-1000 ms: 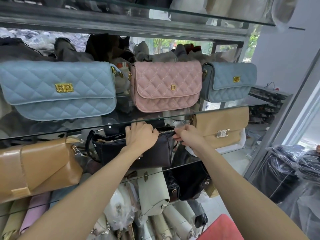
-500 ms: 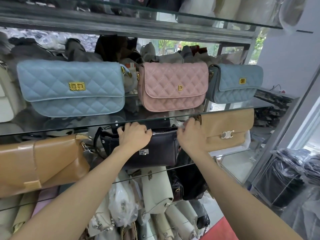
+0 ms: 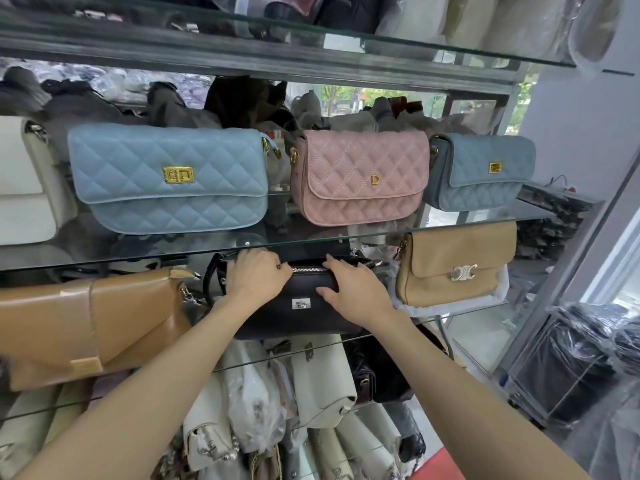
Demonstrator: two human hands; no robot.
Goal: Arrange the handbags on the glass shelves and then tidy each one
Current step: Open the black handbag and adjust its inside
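Glass shelves stacked with handbags, two hands settling a black one on the middle tier.

Left hand curled over the left top edge of the black bag, right hand spread over the right top with thumb on the front, both gripping. Black bag standing on the middle glass, between a tan flap bag at left and a beige bag at right; blue bag and pink bag on the tier above. Probably soft-sided and light, likely to sag; best held by both top corners beside the zip, clear of the silver clasp.
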